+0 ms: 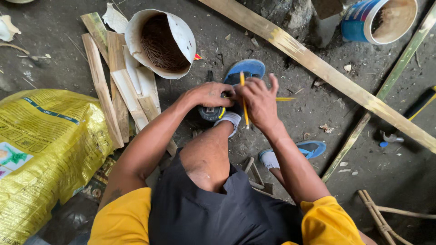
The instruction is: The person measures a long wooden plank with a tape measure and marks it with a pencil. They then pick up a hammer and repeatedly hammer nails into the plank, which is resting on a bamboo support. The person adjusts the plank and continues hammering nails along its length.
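Note:
My left hand (210,94) rests over a dark round tape measure (210,112) held against my foot in a blue sandal (247,69). My right hand (260,100) grips a yellow pencil (244,102) that stands nearly upright between the fingers. A thin yellow strip (285,99), probably the tape's blade, sticks out to the right from between both hands. My bent knee (206,154) and white sock (230,120) lie just below the hands.
A tipped white bucket of nails (160,43) lies above a pile of split bamboo pieces (119,86). A long wooden plank (318,68) runs diagonally at right, near a blue pot (379,19). A yellow sack (43,149) sits at left.

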